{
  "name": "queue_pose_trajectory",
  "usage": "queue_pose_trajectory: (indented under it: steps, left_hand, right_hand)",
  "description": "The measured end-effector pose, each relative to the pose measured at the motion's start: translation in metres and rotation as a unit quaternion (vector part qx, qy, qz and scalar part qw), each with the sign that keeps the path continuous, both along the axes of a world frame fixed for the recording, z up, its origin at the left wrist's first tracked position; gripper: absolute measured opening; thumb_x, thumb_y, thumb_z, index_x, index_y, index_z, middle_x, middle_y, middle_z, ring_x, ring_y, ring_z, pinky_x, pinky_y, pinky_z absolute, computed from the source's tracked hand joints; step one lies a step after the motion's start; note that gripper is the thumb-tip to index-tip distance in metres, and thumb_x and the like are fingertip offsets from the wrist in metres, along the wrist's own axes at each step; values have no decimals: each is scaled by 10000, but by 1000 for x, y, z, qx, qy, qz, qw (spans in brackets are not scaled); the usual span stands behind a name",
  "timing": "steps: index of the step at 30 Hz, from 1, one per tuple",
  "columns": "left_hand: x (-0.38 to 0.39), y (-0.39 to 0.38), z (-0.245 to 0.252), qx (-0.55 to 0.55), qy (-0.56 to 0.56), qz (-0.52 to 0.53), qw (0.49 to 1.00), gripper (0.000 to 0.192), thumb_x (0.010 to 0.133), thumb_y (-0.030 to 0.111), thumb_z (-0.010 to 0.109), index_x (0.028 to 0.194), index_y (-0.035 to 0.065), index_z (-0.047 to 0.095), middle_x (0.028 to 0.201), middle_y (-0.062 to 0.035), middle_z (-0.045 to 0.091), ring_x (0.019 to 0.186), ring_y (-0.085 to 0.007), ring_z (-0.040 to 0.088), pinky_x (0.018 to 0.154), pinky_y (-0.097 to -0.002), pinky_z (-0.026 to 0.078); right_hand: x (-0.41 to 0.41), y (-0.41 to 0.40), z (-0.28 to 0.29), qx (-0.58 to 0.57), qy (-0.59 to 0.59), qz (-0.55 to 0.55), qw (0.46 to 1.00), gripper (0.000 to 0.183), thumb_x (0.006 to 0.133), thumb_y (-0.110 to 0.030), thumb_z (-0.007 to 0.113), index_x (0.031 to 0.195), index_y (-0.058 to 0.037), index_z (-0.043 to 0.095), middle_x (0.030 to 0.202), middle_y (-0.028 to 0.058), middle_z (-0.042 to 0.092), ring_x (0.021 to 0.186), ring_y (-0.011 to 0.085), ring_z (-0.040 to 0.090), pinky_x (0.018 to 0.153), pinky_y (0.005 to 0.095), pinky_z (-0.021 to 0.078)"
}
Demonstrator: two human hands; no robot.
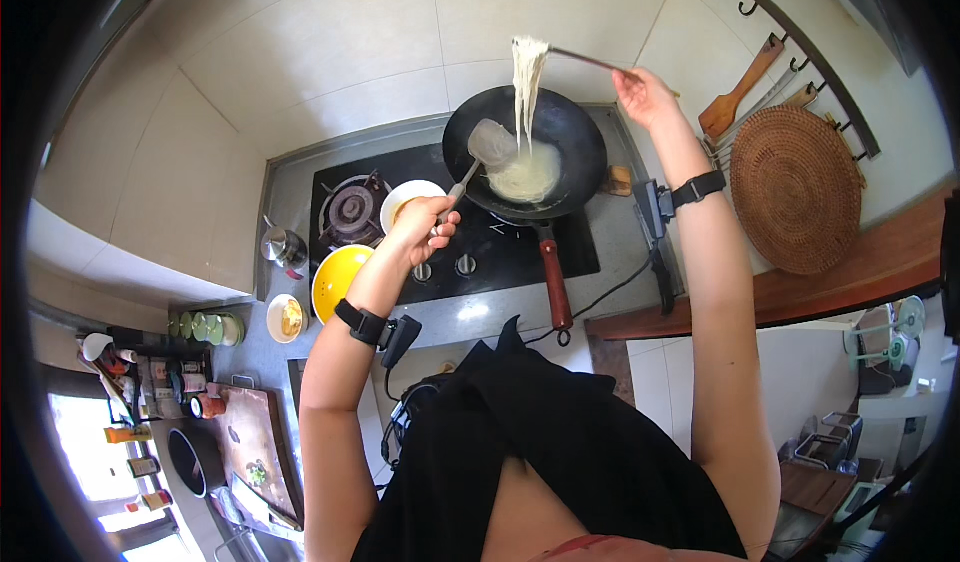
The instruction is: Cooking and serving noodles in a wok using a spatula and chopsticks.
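My right hand is raised at the wok's right and grips chopsticks. From their far end hangs a bundle of pale noodles, its lower strands reaching down to the wok. More noodles lie in cloudy liquid at the bottom of the black wok. My left hand holds a metal wok spatula by its handle, the blade inside the wok at the left of the noodles. Partly behind that hand stands a white bowl with something yellowish in it.
A yellow bowl sits under my left forearm, beside a small bowl with food and a glass jug. The unused burner is left of the wok. The wok's red handle juts towards me. A woven tray hangs right.
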State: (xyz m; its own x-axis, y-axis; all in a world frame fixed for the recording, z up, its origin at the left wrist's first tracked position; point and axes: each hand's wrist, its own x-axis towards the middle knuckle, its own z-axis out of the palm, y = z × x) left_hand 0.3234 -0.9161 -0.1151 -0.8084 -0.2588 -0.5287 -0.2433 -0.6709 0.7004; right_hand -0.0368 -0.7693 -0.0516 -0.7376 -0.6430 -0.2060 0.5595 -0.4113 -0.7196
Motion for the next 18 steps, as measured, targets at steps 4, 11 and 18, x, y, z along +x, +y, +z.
queue_pose_trajectory:
  steps: [4,11,18]
  left_hand:
    - [2,3,-2,58,1,-5,998,127,877,168,433,878,57,371,662,-29,447,429,-52,353,305,-163,242]
    - [16,3,5,120,36,-9,992,108,880,166,434,865,76,377,660,-16,432,432,-40,354,292,-145,238]
    - [38,6,24,162,68,0,984,129,870,149,446,908,33,405,665,-12,426,436,-27,353,295,-139,234]
  right_hand:
    - [6,-6,44,-26,15,-6,1000,120,804,-19,477,846,93,465,861,192,552,796,273,589,709,312,541]
    - [22,-20,49,-18,41,4,999,125,813,-33,463,861,82,457,870,190,544,800,265,583,712,312,538]
    - [41,-27,-10,24,7,15,1000,143,824,-70,454,834,69,485,822,179,557,781,257,585,695,308,535]
